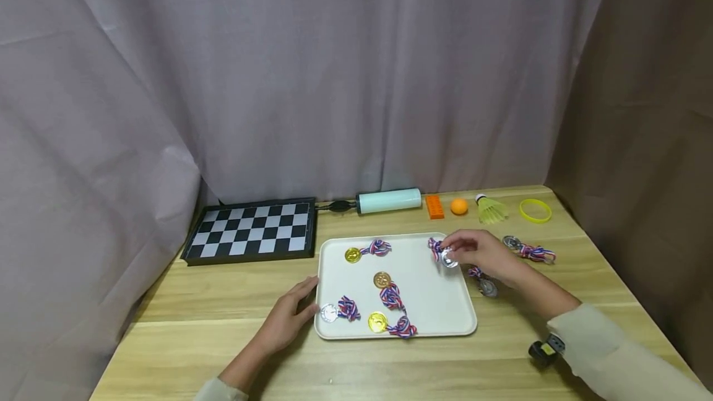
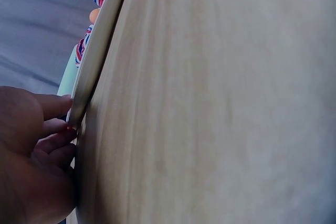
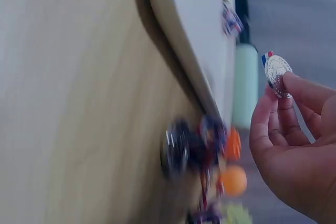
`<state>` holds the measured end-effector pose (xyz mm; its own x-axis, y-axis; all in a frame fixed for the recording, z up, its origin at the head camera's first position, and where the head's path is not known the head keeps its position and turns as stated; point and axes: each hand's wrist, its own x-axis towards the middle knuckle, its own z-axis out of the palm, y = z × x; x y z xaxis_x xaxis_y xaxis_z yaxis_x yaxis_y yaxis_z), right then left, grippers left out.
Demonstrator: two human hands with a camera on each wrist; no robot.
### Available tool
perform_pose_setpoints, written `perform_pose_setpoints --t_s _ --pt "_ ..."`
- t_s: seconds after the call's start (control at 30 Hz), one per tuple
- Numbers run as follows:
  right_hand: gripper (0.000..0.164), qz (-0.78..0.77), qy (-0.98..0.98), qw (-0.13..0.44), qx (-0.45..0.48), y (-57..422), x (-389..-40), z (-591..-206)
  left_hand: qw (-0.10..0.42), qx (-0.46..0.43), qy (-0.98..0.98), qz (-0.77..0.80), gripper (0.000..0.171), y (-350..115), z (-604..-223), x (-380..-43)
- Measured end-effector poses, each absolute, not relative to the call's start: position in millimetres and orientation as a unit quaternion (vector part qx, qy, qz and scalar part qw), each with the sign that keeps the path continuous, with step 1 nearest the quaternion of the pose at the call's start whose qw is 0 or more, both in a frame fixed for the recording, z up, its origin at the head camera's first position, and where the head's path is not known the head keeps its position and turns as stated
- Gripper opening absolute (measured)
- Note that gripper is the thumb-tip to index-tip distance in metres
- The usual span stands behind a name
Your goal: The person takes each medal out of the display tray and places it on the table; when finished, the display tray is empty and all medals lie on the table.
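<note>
My right hand [image 1: 483, 254] pinches a silver medal [image 3: 278, 74] between thumb and fingers, above the right end of a white tray [image 1: 434, 302]. The medal's striped ribbon [image 1: 434, 249] is bunched beside it. At the tray's left edge, my left hand [image 1: 285, 317] touches the rim with its fingertips. On the tray lie a gold medal [image 1: 353, 255] at the back, a bronze-coloured medal [image 1: 382, 280] in the middle, another gold medal [image 1: 377, 322] at the front and a silver medal [image 1: 329, 313] at the left. Each has a bundled red, white and blue ribbon.
Right of the tray lie two dark silver medals [image 1: 488, 288], one partly under my right arm. Behind stand a chessboard [image 1: 250, 228], a pale green pump [image 1: 390, 201], an orange block [image 1: 434, 207], an orange ball [image 1: 459, 206], a shuttlecock [image 1: 490, 209] and a yellow ring [image 1: 535, 210].
</note>
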<state>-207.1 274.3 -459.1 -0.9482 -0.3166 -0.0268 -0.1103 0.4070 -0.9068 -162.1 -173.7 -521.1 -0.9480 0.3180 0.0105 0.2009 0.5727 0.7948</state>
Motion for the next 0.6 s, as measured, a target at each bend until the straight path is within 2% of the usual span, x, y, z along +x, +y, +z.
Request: perform_pose_setpoints --t_s 0.3,0.6 --pt "0.034 -0.49 0.868 0.028 -0.075 373 -198 -449 0.068 0.147 0.884 0.438 0.057 -173 -520 -162" --pt "0.023 -0.491 0.871 0.006 -0.021 452 -202 -466 0.066 0.151 0.883 0.438 0.056 -173 -519 -161"
